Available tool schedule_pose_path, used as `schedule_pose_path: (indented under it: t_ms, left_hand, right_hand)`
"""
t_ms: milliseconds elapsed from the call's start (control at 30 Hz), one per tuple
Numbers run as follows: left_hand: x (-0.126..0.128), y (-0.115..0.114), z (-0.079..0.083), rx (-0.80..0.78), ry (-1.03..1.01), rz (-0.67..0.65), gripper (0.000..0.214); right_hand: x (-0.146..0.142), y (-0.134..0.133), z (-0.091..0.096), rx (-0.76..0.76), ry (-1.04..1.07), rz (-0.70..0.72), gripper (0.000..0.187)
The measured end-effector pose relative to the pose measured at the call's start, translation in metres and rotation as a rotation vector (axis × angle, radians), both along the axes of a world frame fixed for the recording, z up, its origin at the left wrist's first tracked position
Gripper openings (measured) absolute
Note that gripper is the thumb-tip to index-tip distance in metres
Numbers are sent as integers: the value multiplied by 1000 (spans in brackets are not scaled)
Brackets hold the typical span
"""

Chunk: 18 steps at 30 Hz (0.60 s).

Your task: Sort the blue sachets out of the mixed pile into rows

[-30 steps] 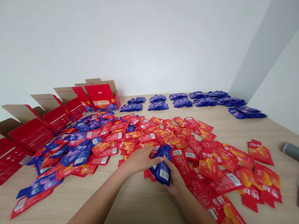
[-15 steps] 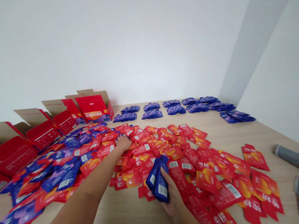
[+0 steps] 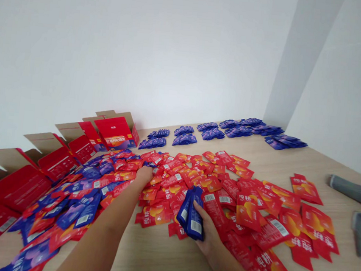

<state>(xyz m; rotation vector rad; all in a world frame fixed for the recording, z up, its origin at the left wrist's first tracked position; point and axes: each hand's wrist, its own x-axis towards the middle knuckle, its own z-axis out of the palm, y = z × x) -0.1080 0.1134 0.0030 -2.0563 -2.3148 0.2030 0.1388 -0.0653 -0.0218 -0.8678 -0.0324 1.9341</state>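
Note:
My right hand (image 3: 204, 228) is closed around a few blue pouches (image 3: 192, 213) with barcodes on them, held just above the near edge of the pile. Farther out, my left hand (image 3: 144, 174) reaches into the heap of red pouches (image 3: 176, 180). A blue pouch (image 3: 149, 164) lies right at its fingertips. Those fingers are mostly hidden behind the hand, so their grip does not show. Left of that arm, blue and red pouches (image 3: 90, 171) lie mixed together.
Open red cartons (image 3: 117, 133) stand in a row along the left. Small stacks of blue pouches (image 3: 185, 139) line the back of the wooden table (image 3: 143, 255) by the wall. Loose red pouches (image 3: 306, 189) and grey cloth-like pieces (image 3: 352, 191) lie at the right.
My left hand has shifted slightly left and nearer, and its fingers show less. More of the blue pouch at its fingertips shows. My right hand keeps its blue pouches in nearly the same place.

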Motion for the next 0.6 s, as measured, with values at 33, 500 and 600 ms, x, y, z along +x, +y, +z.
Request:
schedule_pose_path:
  t_ms: [33,500,600]
  left_hand:
    - [0,-3,2,-8,4,-4,35]
    - [-22,-63,74,356,-154,-11,35]
    - [-4,-89,77,542,-477,26,34]
  right_hand:
    - [0,0,1,4,5,3,26]
    - [-1,-2,1,-7,79,4,27]
    - [0,-4,6,-3,85,23,25]
